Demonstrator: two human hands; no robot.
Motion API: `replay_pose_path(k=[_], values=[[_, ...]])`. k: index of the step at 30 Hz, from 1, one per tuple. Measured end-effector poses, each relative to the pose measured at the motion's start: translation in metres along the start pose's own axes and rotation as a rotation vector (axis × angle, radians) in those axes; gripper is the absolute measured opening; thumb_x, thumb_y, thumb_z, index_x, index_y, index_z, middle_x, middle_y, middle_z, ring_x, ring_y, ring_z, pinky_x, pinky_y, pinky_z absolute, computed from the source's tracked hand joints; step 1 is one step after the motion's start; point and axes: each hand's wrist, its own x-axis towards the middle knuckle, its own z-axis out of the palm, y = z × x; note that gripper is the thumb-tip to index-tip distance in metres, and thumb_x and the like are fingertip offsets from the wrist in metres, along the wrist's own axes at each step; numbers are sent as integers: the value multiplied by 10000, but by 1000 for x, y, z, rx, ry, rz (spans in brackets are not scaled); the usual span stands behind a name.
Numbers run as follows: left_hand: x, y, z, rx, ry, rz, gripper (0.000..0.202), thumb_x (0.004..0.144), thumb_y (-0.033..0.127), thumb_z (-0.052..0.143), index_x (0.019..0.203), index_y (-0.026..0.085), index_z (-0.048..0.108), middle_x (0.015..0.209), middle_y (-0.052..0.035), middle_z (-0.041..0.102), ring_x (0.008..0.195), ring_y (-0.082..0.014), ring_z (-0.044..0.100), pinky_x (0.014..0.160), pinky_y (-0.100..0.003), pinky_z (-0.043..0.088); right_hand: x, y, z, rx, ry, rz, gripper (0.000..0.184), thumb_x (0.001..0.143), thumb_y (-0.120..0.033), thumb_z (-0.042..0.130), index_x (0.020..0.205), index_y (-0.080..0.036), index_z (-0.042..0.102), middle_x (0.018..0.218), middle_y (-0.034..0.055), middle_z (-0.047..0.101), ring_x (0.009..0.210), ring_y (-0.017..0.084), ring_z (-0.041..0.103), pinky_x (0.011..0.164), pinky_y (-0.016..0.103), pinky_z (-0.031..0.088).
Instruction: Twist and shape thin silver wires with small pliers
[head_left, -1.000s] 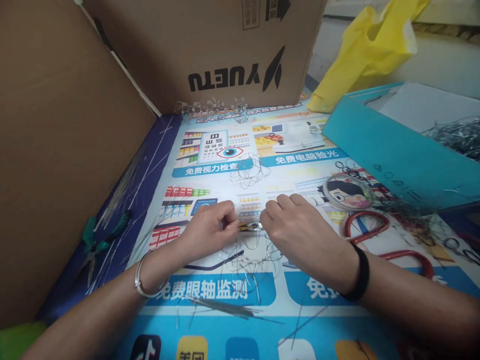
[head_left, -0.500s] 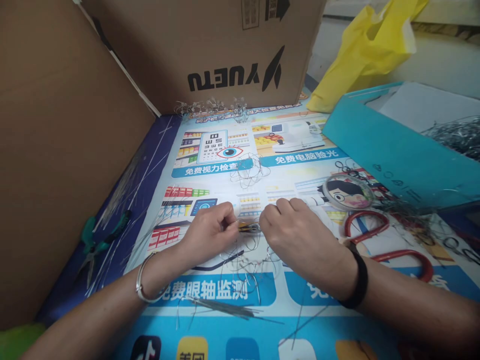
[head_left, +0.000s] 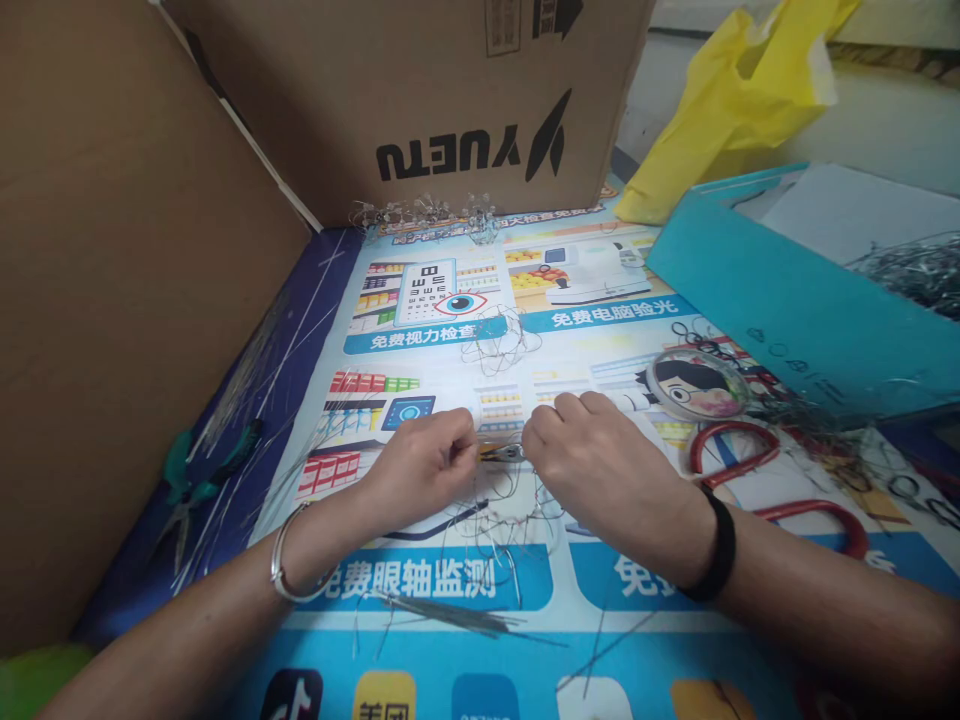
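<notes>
My left hand and my right hand rest close together on a printed blue poster mat. Both are closed in a pinch around a small metal piece with a yellowish part held between them; I cannot make out exactly what it is. Thin bent wires lie tangled on the mat just below my hands. A straight bundle of wires lies nearer to me. A silver bangle is on my left wrist, a black band on my right.
A large cardboard box stands at the back, a cardboard wall at the left. Green-handled pliers lie left. A teal box holding wire stands right, with a yellow bag behind, red-handled scissors and a round tin.
Almost nothing has moved. My hands have shifted slightly around the small metal piece and stay pinched on it.
</notes>
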Motion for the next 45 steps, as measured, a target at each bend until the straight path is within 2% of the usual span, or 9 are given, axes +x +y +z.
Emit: replay_pose_path(k=[5, 10, 20, 32, 45], values=[[0, -2, 0, 28, -25, 59, 159, 794, 94, 425, 685, 167, 516, 618, 11, 558, 562, -102, 483, 538, -222, 376, 0, 4, 1, 75, -72, 10, 123, 772, -59, 537, 720, -158, 588, 710, 81, 587, 671, 230, 499, 567, 322, 193], [0, 0, 0, 73, -22, 81, 160, 755, 72, 414, 663, 163, 507, 608, 8, 561, 556, -105, 485, 524, -223, 359, 0, 5, 2, 101, -91, 15, 115, 777, -67, 548, 727, -160, 593, 711, 78, 595, 670, 227, 499, 560, 320, 182], [1, 1, 4, 4, 71, -42, 134, 687, 88, 446, 600, 157, 521, 547, 22, 538, 497, -88, 452, 483, -213, 329, 0, -3, 1, 66, -52, 31, 113, 773, -66, 548, 750, -162, 604, 732, 81, 586, 693, 259, 517, 580, 341, 240], [1, 3, 3, -28, 39, -186, 109, 662, 147, 442, 579, 161, 510, 529, 25, 522, 493, -90, 443, 482, -219, 318, 1, -6, -2, 47, -72, 38, 168, 758, -22, 498, 723, -155, 595, 699, 81, 568, 664, 257, 527, 553, 343, 252], [1, 4, 3, -16, 50, -224, 115, 677, 172, 472, 566, 163, 502, 516, 29, 517, 493, -92, 451, 484, -219, 321, 2, -12, -3, -1, -69, 69, 185, 762, -20, 475, 735, -152, 601, 698, 87, 565, 662, 261, 529, 546, 348, 260]])
